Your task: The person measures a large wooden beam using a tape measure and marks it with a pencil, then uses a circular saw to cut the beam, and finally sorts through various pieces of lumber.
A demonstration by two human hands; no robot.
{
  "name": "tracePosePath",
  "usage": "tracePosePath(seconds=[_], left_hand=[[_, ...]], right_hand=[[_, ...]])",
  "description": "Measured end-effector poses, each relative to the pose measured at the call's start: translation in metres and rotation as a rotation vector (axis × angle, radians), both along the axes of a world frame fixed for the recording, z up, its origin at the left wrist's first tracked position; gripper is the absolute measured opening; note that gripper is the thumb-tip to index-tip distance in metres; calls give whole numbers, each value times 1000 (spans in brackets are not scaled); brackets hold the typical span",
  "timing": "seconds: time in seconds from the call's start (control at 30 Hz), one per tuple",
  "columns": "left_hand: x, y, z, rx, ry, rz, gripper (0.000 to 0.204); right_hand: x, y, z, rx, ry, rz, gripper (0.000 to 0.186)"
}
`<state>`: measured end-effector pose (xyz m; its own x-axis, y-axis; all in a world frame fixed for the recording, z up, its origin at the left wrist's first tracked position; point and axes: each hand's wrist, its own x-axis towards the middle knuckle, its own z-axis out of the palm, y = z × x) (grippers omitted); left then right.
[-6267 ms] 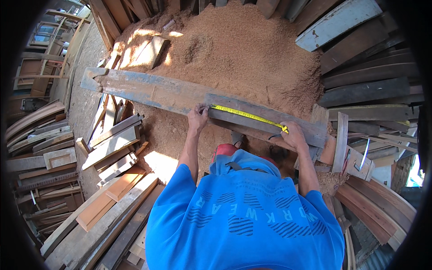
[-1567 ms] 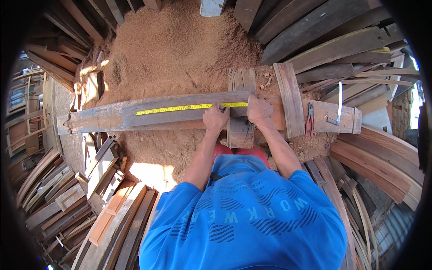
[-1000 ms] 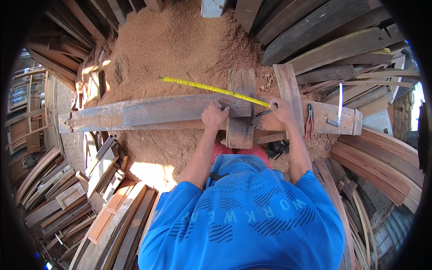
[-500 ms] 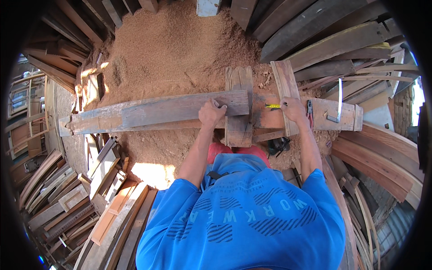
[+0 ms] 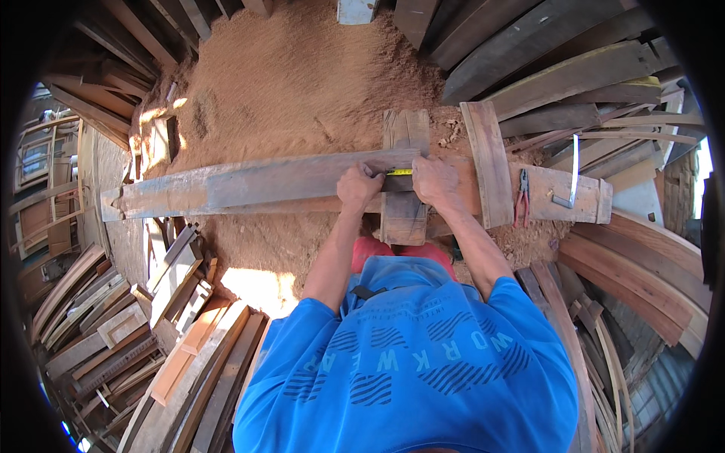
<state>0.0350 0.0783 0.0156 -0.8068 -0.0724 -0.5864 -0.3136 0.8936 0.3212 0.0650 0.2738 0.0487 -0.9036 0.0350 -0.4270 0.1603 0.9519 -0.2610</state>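
A long weathered grey board (image 5: 279, 181) lies across the narrow wooden bench, its right end resting over a short thick crosswise block (image 5: 406, 219). My left hand (image 5: 359, 186) is closed at the board's near edge, its fingertips at the left end of a yellow tape measure (image 5: 399, 172). The right hand (image 5: 436, 183) is closed around the other end of the tape, just past the board's end. Only a short piece of yellow blade shows between the hands; the case is hidden in my right hand.
Farther right on the bench (image 5: 544, 185) lie a second crosswise plank (image 5: 488, 162), red-handled pliers (image 5: 522, 200) and a metal square (image 5: 572, 181). Sawdust (image 5: 302, 83) covers the ground beyond. Stacked timber (image 5: 634, 272) crowds both sides.
My right hand has moved left from the second plank to the board's end, bringing the tape measure along. My left hand has stayed near the board's edge and now meets the tape.
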Motion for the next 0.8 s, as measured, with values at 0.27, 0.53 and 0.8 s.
tracePosePath(seconds=[0.27,0.53,0.8], left_hand=[[10,-8,-14,160,163,-21,34],[14,-4,-22,248,381,-217,20],[14,1,-21,263,419,-200,17]], right_hand=[[-2,2,-24,23,72,2,21],[0,1,-23,-1,50,-12,21],[7,12,-23,-110,67,-99,21]])
